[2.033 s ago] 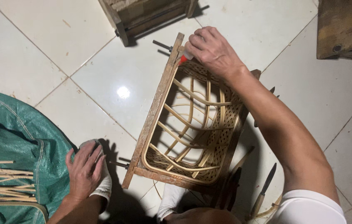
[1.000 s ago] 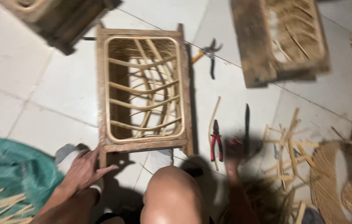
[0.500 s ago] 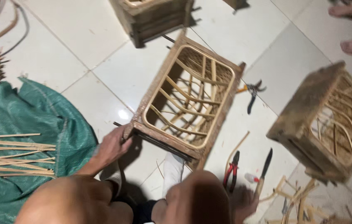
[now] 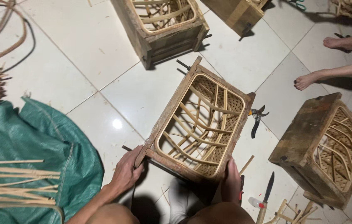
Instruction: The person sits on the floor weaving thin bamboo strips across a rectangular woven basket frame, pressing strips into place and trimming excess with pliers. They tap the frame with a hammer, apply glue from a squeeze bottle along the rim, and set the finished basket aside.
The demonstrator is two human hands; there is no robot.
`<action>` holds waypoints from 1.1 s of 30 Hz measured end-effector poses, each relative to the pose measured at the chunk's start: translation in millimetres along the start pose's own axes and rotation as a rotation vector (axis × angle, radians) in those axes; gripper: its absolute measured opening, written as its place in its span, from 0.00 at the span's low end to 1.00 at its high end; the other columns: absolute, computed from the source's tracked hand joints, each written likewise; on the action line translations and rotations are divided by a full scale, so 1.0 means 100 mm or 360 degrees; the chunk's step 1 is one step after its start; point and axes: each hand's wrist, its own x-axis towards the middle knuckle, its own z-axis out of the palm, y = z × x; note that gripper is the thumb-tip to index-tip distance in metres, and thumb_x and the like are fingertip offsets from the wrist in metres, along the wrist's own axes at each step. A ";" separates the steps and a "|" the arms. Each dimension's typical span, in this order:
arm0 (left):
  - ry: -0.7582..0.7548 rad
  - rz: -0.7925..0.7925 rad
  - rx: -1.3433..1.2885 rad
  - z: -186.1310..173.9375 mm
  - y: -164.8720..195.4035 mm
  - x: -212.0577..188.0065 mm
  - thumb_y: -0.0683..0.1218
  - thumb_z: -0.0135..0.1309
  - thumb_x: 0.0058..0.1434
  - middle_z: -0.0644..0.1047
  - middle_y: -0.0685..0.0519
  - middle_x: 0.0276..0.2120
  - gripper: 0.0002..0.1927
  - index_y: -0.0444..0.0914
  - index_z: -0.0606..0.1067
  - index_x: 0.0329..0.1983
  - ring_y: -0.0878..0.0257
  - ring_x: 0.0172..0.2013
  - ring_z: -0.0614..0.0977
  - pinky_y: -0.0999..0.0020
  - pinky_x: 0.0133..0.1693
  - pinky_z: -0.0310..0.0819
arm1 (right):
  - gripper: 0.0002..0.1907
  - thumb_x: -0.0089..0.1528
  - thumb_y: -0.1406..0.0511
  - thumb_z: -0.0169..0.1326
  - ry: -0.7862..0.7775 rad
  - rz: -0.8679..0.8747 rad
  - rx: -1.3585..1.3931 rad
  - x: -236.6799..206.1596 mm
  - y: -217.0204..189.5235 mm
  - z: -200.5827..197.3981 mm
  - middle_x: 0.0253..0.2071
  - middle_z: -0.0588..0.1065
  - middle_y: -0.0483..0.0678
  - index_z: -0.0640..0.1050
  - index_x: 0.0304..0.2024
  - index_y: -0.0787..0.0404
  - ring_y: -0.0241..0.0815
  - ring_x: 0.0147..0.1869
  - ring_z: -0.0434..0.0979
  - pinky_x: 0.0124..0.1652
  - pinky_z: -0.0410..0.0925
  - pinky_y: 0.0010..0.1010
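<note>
Bare arms, white sock (image 4: 179, 203)

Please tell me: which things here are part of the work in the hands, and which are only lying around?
In hand:
wooden frame with rattan weave
left hand
right hand

Lying about:
pruning shears
knife
green sack
rattan strips
second frame

- The floor (image 4: 80, 54) was of large glossy white tiles with thin grey grout lines; a lamp's glare (image 4: 117, 124) showed as one bright spot
- A green tarpaulin (image 4: 39, 137) lay crumpled at the left; shadows darkened the top right corner
</note>
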 end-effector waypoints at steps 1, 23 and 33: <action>-0.0012 -0.0019 -0.0022 -0.02 0.00 0.05 0.41 0.56 0.53 0.76 0.37 0.56 0.35 0.33 0.67 0.66 0.41 0.55 0.77 0.52 0.58 0.71 | 0.28 0.73 0.57 0.37 0.0096 0.0466 0.0411 -0.02 -0.03 0.04 0.61 0.73 0.57 0.70 0.67 0.70 0.48 0.64 0.70 0.61 0.62 0.35; 0.1032 -0.0159 -0.0649 -0.73 0.56 4.38 0.56 0.58 0.70 0.57 0.31 0.73 0.43 0.27 0.53 0.75 0.42 0.74 0.58 0.52 0.73 0.49 | 0.45 0.68 0.43 0.39 0.0195 0.0726 0.0666 0.41 0.33 0.11 0.77 0.56 0.55 0.50 0.76 0.65 0.45 0.81 0.51 0.71 0.50 0.35; 0.1174 0.0130 -0.0454 0.07 0.63 5.18 0.56 0.60 0.74 0.34 0.29 0.77 0.52 0.30 0.38 0.81 0.33 0.79 0.38 0.46 0.78 0.34 | 0.34 0.76 0.52 0.30 -0.0248 0.0490 0.1984 0.50 0.55 0.23 0.67 0.63 0.60 0.49 0.78 0.65 0.54 0.70 0.62 0.62 0.59 0.42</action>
